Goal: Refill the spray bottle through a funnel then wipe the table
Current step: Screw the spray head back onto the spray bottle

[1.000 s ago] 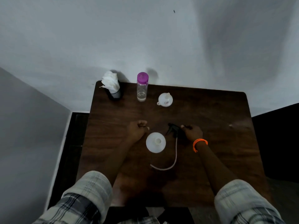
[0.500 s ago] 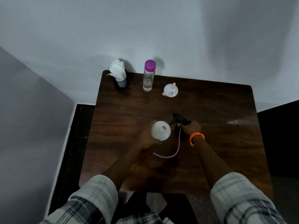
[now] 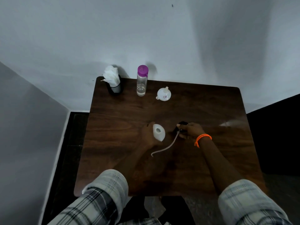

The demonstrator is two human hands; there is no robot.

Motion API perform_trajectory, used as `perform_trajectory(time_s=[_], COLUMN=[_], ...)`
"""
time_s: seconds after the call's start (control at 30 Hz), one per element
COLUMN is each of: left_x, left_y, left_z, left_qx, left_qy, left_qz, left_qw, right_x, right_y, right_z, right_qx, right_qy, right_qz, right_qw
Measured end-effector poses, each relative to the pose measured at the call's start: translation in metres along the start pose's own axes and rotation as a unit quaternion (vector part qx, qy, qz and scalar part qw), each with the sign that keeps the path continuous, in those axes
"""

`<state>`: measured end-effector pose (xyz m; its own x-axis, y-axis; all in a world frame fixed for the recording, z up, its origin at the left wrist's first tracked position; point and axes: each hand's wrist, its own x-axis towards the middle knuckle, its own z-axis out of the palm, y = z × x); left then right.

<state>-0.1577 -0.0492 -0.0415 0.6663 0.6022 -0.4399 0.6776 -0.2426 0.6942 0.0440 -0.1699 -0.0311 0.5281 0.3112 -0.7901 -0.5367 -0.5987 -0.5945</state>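
Left hand [image 3: 148, 135]: curled round the white spray bottle [image 3: 158, 132], holding it tilted above the table, open neck facing the camera.
Right hand [image 3: 190, 129]: fingers closed over the black sprayer head [image 3: 181, 127], down at the table surface just right of the bottle.
Dip tube [image 3: 167, 146]: pale, thin, trailing from the sprayer head toward the near-left, curving across the wood, free end lying below the bottle.
Spray bottle position: mid-table, between the two hands, apart from the sprayer head.
Funnel [image 3: 164, 94]: small, white, lying wide mouth down near the far edge, spout up, small label on its side.
Water bottle [image 3: 142, 81]: clear, purple cap on, upright at the far edge left of the funnel, a little liquid at the bottom.
Tissue holder [image 3: 115, 89]: dark mesh cup at the far-left corner, white tissues [image 3: 111, 76] bunched out of its top.
Table [image 3: 211, 111]: dark wood, square, set against a pale wall.
Wristband [image 3: 203, 138]: orange, on the right wrist.
Sleeves [image 3: 110, 185]: plaid, rolled at both forearms.
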Motion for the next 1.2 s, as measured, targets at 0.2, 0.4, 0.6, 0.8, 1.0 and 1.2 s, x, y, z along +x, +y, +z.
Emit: perform_trajectory(time_s=[0.2, 0.4, 0.6, 0.8, 1.0, 1.2], left_x=[-0.013, -0.043, -0.053, -0.057, -0.077, -0.08], left_y=[0.006, 0.013, 0.005, -0.013, 0.009, 0.013], left_z=[-0.01, -0.02, -0.035, -0.027, -0.041, -0.046], left_qx=[-0.009, -0.057, -0.031, -0.034, -0.073, -0.081], left_qy=[0.027, 0.156, 0.073, 0.095, 0.109, 0.123], left_qz=[-0.001, 0.029, -0.007, 0.0, 0.015, 0.019], left_qw=[1.0, 0.986, 0.997, 0.995, 0.991, 0.989], right_x=[-0.022, -0.056, -0.099, -0.12, -0.135, -0.141], right_y=[-0.03, -0.075, -0.114, -0.13, -0.128, -0.126], right_z=[-0.022, -0.029, -0.026, -0.016, -0.006, -0.008], right_qx=[0.079, 0.174, 0.237, 0.261, 0.251, 0.194], right_qy=[-0.03, -0.041, -0.061, -0.086, -0.09, -0.088], right_qz=[-0.027, -0.067, -0.096, -0.092, -0.1, -0.135], right_qw=[0.996, 0.982, 0.965, 0.957, 0.959, 0.968])
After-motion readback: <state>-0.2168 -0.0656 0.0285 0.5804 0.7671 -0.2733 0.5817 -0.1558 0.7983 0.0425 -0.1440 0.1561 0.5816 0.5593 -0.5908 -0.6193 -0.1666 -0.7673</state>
